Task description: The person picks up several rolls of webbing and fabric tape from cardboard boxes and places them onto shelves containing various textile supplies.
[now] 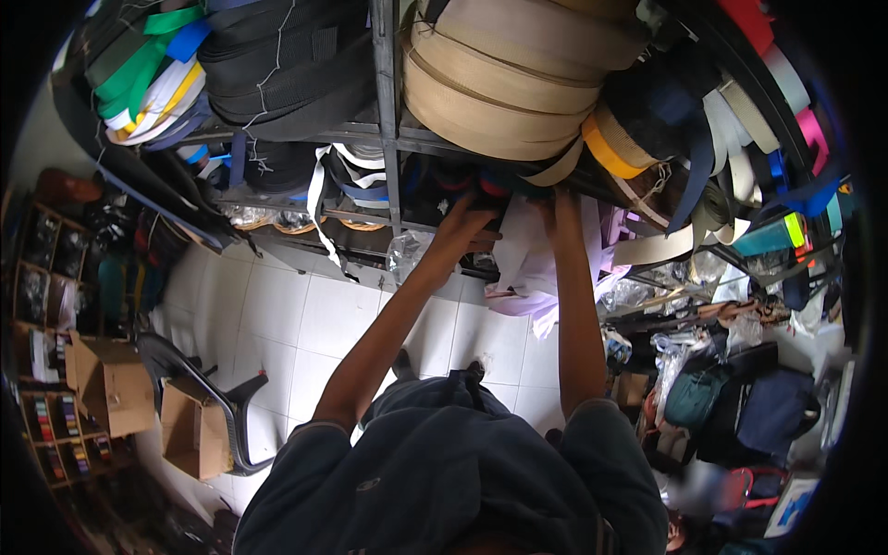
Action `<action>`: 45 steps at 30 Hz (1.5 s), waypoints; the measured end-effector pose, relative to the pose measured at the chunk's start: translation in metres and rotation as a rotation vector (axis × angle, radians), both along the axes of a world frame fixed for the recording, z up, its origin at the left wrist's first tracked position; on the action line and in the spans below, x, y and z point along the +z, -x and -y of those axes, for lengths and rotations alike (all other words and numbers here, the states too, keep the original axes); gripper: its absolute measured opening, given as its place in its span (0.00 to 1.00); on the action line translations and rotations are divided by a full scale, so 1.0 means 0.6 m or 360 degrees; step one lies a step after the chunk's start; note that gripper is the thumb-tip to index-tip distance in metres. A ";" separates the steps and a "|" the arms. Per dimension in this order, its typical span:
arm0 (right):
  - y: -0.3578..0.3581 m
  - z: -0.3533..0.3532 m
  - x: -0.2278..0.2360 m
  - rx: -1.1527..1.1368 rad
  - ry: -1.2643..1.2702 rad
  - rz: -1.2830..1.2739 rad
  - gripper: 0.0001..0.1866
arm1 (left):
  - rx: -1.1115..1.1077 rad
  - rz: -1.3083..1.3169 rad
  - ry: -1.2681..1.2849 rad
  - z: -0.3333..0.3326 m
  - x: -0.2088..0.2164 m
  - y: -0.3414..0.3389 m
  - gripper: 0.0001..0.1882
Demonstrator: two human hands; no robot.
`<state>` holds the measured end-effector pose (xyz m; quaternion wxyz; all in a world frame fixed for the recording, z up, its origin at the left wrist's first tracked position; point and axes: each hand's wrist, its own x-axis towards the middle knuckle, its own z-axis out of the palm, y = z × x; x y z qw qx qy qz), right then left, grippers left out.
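Both my arms reach forward into the shadowed lower shelf, under a large stack of tan webbing rolls (pixel 499 102). My left hand (pixel 462 227) is at the shelf's front, its visible fingers apart and pointing right, with nothing seen in them. Just to its right, my right hand (pixel 557 211) goes up under the tan rolls, its fingers hidden in the dark. Between and below the hands hangs a pale white-lilac sheet or bag (pixel 527 264), touching or close behind my right wrist. Dark rolls with a little red and blue lie deeper in the shelf, hard to make out.
Black webbing rolls (pixel 287 69) fill the upper left shelf, beside a metal upright (pixel 387 111). A clear plastic bag (pixel 407 254) sits below my left hand. Loose straps (pixel 703 176) hang at right. A black chair (pixel 245 398) and cardboard boxes (pixel 116 384) stand at left on white tiles.
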<state>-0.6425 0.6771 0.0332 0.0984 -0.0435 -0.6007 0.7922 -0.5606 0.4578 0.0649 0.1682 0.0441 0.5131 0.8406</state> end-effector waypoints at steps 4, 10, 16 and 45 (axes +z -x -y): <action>0.047 0.037 0.030 -0.0223 0.0375 0.0299 0.23 | -0.0070 -0.0014 0.0034 0.046 -0.013 -0.021 0.31; 0.086 0.065 0.038 -0.0233 0.0099 0.0213 0.25 | -0.0149 -0.0024 0.0037 0.088 -0.027 -0.048 0.24; 0.080 0.068 0.032 -0.0258 -0.0203 0.0110 0.28 | -0.0124 -0.0035 0.0037 0.110 -0.020 -0.092 0.22; -0.519 0.367 -0.028 0.1223 -0.0386 0.0081 0.07 | 0.1703 0.0411 0.0342 0.307 -0.071 -0.711 0.16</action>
